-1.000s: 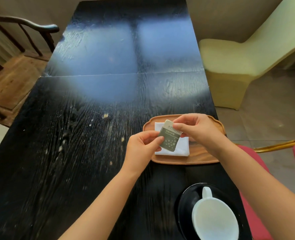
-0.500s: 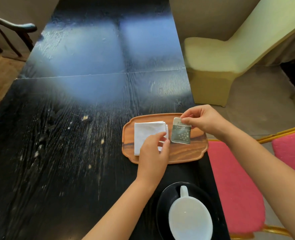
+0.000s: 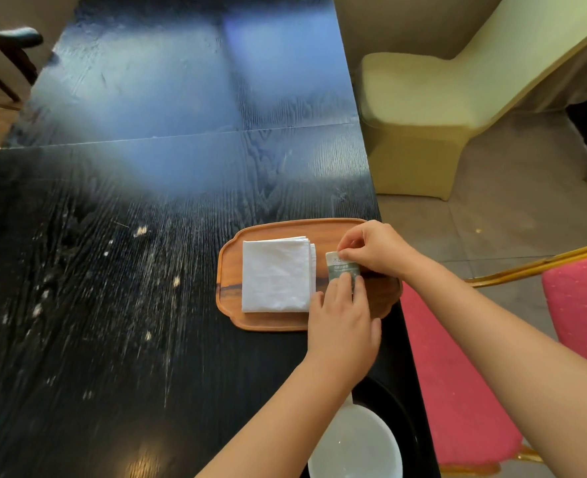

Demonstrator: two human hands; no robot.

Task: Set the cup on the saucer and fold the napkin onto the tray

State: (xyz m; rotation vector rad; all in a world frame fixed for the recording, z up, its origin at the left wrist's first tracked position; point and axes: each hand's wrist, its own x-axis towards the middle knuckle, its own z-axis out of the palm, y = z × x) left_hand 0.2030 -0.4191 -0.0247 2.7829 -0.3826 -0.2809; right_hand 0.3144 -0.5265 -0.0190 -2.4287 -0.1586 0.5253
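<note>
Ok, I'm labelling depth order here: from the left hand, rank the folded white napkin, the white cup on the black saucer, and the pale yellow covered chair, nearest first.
1. Folded white napkin: on the wooden tray, just left of the left hand.
2. White cup: on the black saucer, below the hand, under the forearm.
3. Pale yellow covered chair: beyond the table's right edge.

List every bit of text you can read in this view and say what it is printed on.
Green packet, pinched between the left hand and right hand over the wooden tray: two lines of Chinese characters, too small and blurred to read.
Napkin, cup, saucer, table: no text.
</note>
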